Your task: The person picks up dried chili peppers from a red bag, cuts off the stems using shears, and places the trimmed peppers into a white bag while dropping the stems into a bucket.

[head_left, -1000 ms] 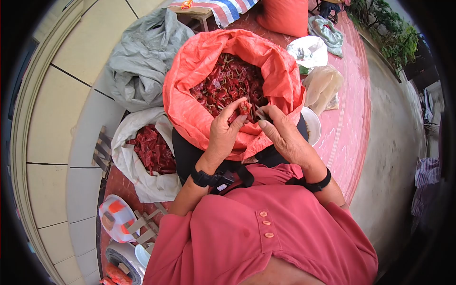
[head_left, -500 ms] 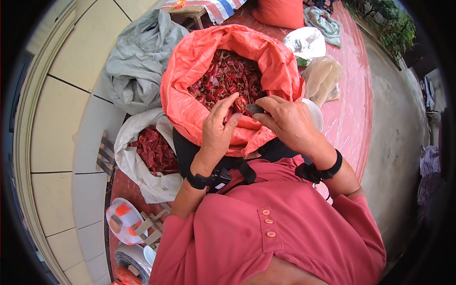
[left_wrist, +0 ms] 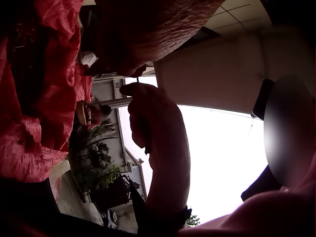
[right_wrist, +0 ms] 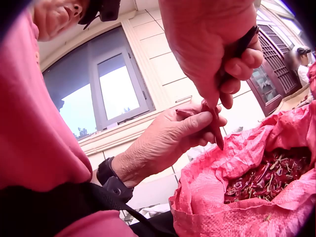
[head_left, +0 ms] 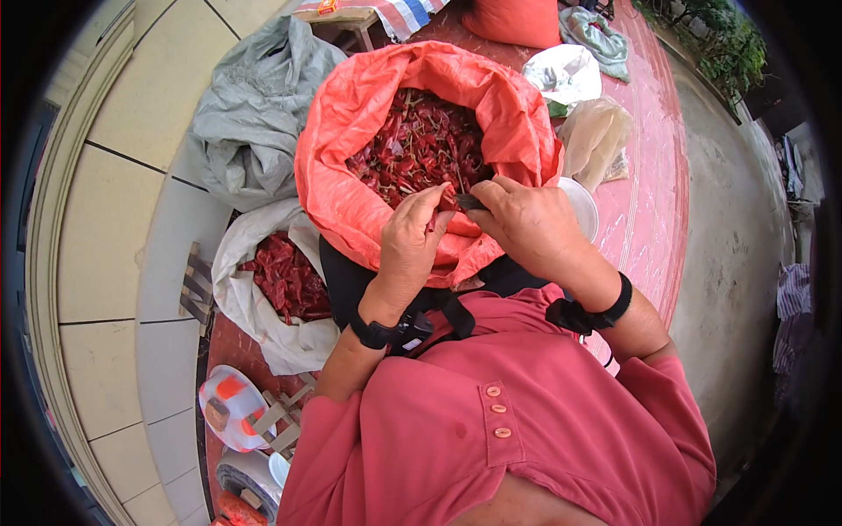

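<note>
One red chilli (right_wrist: 217, 134) mid-frame, left hand (head_left: 409, 235) pinching it, right hand (head_left: 537, 226) gripping a dark tool (head_left: 471, 202): slippage could mean cuts.

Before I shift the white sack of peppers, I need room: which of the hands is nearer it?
Left. The left hand is to the right of the white sack; the right hand is farther right.

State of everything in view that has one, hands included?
Front red sack: open, holding red peppers
White sack: open, also holding peppers
Grey sack: crumpled, contents hidden
Left hand: pinching a red pod
Right hand: gripping a dark tool
Striped cloth: draped
</note>
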The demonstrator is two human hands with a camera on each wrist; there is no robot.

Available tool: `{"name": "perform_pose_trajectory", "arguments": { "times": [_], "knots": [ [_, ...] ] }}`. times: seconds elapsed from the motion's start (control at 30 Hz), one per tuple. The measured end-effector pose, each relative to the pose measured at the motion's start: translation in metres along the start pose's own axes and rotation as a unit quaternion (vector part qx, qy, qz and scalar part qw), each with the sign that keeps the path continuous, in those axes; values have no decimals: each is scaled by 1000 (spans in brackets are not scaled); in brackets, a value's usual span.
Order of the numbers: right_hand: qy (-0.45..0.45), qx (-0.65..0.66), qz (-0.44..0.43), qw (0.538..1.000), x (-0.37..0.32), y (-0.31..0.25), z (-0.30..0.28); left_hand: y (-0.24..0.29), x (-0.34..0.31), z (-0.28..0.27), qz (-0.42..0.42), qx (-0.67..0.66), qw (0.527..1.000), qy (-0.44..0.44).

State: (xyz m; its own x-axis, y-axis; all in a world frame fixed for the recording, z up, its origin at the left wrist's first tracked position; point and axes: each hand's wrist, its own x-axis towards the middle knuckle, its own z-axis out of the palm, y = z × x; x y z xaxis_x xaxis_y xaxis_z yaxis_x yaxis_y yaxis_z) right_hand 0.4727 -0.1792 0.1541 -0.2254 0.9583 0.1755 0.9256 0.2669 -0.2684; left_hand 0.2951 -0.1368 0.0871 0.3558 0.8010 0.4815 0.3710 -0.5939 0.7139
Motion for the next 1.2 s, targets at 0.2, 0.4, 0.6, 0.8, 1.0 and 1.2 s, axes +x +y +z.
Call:
{"name": "perform_pose_trajectory", "arguments": {
  "times": [0.2,0.4,0.6,0.8,1.0,1.2],
  "knots": [
    [-21,153,16,988,-3,10,15,-6,-7,11,-9,-4,1000,-5],
    [-23,524,85,847,-11,13,43,-7,-9,14,-78,-146,986,-16],
    [-98,721,209,654,-18,3,29,4,-2,8,-64,-158,985,-17],
    [23,384,98,918,-17,3,34,-2,-6,7,-42,-154,987,-12],
    [22,265,56,962,-26,0,-3,0,-11,-6,-83,-213,969,-92],
    [2,150,-2,989,-18,-1,-8,5,-11,-10,-65,-176,975,-117]
  ]
}}
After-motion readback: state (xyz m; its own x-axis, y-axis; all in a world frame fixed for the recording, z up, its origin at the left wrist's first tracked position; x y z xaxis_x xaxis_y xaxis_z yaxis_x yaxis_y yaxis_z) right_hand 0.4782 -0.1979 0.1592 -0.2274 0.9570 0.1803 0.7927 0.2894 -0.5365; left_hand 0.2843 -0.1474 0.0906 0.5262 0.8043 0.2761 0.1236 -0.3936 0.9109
